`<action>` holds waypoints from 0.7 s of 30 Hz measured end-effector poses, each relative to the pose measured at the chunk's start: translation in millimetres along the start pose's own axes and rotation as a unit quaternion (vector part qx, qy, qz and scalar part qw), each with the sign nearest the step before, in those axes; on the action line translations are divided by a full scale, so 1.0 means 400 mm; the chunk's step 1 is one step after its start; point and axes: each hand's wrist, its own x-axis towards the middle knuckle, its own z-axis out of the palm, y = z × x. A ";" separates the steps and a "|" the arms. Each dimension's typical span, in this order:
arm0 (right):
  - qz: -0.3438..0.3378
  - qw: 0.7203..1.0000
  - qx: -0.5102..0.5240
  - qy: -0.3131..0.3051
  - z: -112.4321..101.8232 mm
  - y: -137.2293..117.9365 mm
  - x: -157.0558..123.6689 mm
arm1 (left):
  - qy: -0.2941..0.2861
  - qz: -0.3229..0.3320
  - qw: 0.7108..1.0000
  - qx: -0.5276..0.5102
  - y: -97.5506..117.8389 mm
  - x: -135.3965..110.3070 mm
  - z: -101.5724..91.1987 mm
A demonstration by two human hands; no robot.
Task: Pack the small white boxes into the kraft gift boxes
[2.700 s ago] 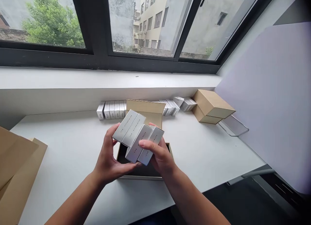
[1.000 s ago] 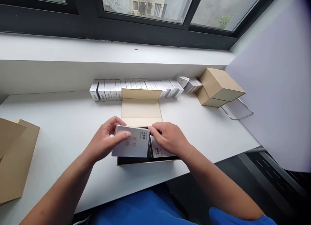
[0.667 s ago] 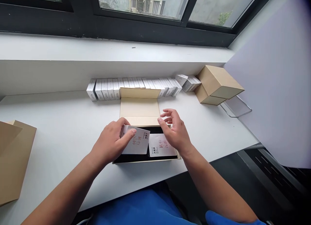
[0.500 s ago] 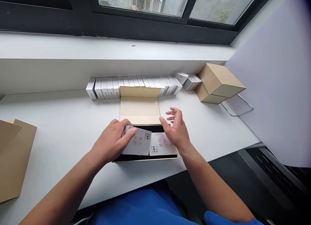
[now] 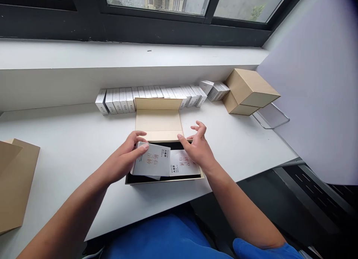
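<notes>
A cream presentation box [image 5: 165, 182] with a dark inside stands on the white desk, its lid [image 5: 158, 121] folded back. Two small printed white cartons show in it. My left hand [image 5: 127, 154] grips the left carton [image 5: 154, 160] by its left end, thumb on top and the other fingers mostly behind. That carton sits slightly raised, with a pale edge peeking out below it. The right carton [image 5: 180, 166] lies flat inside, partly covered by my right hand [image 5: 200, 145]. The right hand is open with fingers spread, over the box's back right corner.
A row of similar white cartons [image 5: 120, 100] stands along the back wall, with several more [image 5: 216, 91] leaning beside stacked tan boxes [image 5: 253, 89]. Another tan box [image 5: 18, 184] is at the left edge. A metal wire loop [image 5: 272, 119] stands by the right panel.
The left carton has turned straighter and moved slightly left in the box. My left fingers have loosened and stretched out more. The camera view has shifted slightly.
</notes>
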 end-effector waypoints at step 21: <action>-0.008 0.999 -0.005 -0.050 -0.002 0.004 0.006 | -0.164 0.266 0.873 0.375 -0.012 0.018 0.064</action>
